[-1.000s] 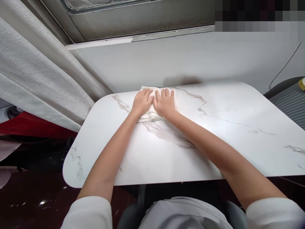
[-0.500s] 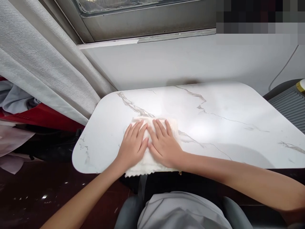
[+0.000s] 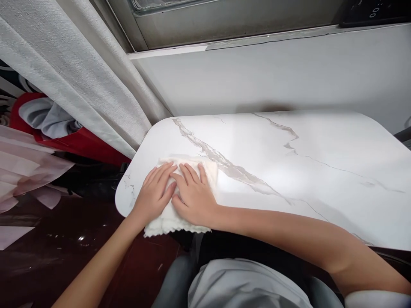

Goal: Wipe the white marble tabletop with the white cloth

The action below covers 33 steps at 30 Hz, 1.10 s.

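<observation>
Left hand [image 3: 154,194] and right hand [image 3: 198,196] laid flat on a white cloth [image 3: 211,172].
Palms down and side by side, the hands have their fingers loosely spread; the cloth may be folded, though they cover too much to be sure. It lies near the left end of the marbled tabletop [image 3: 327,143], its wavy hem reaching past the near edge.

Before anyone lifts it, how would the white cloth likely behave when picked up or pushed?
The white cloth would probably be floppy: its wavy edge extends past the near side of the table. It looks thin, so is likely light. Pushed, it may slide easily, as the table appears smooth.
</observation>
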Each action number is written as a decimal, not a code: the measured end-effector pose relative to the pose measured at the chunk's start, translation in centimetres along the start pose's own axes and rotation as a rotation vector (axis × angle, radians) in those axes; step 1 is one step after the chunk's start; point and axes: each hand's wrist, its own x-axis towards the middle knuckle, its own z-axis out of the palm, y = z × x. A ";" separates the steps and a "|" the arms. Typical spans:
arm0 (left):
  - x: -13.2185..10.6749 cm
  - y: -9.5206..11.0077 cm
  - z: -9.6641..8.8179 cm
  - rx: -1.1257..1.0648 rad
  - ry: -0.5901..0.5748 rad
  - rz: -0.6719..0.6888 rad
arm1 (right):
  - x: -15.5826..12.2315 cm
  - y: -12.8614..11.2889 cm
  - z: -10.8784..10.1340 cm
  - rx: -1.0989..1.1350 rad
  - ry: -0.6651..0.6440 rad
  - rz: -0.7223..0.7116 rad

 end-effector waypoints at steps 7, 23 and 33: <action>8.2 -4.3 0.7 -0.003 -0.093 0.079 | 6.8 3.3 0.2 -0.013 0.105 0.116; 23.8 -7.6 4.2 -0.080 -0.008 0.076 | 18.6 14.5 -3.0 -0.172 0.449 0.275; 24.6 -12.2 3.3 -0.062 -0.040 0.090 | 23.3 13.8 -1.5 -0.129 0.378 0.311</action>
